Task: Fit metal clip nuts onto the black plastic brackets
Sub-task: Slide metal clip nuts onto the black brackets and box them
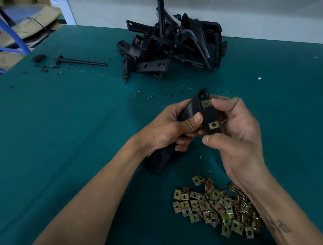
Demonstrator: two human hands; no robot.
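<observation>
Both hands, left hand (173, 127) and right hand (235, 136), grip one black bracket (198, 109) bearing two clip nuts (206, 103)

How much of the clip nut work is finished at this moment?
Done: the held bracket carries two clip nuts, an upper one and a lower one. In hand: the left hand grips this bracket, and the right hand holds its clipped end. Left: a pile of brackets waits at the far edge, and many loose clip nuts lie near the right wrist.

Bracket pile (174, 46) behind clip nuts (218, 206)
</observation>
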